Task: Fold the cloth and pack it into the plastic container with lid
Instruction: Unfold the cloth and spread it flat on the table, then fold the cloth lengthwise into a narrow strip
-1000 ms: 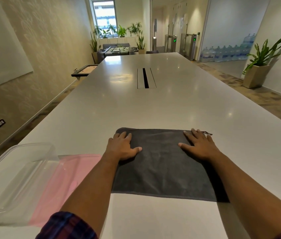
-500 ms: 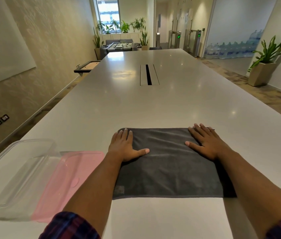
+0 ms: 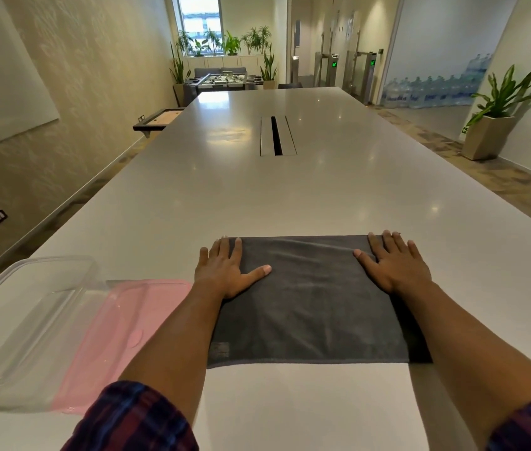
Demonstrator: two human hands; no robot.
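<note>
My left hand (image 3: pixel 225 271) and right hand (image 3: pixel 392 265) lie flat on the cloth (image 3: pixel 309 304), fingers straight, palms pressing its far corners, gripping nothing. Over the last second both have slid outward and toward the far edge: they were closer together and nearer the middle, and now the left fingers reach just past the far left corner onto the table (image 3: pixel 290 196), while the right fingers sit at the far right corner. The cloth has squared up too; its near edge ran slanted a second ago and now lies level across my view. The surface looks smooth, with only faint creases near the far edge.

I take this as flattening, the cloth now spread and ready for a fold. I cannot tell whether it is already doubled over once; a tag shows at the near left corner. The next move, I judge, is to pinch two corners and bring one edge over to the opposite one.

The cloth lies on the table in front of me, not yet packed. The container (image 3: pixel 26 320) stands open at the near left, and the pink lid (image 3: pixel 120 336) lies beside it on the table, between container and cloth, close to my left forearm.
</note>
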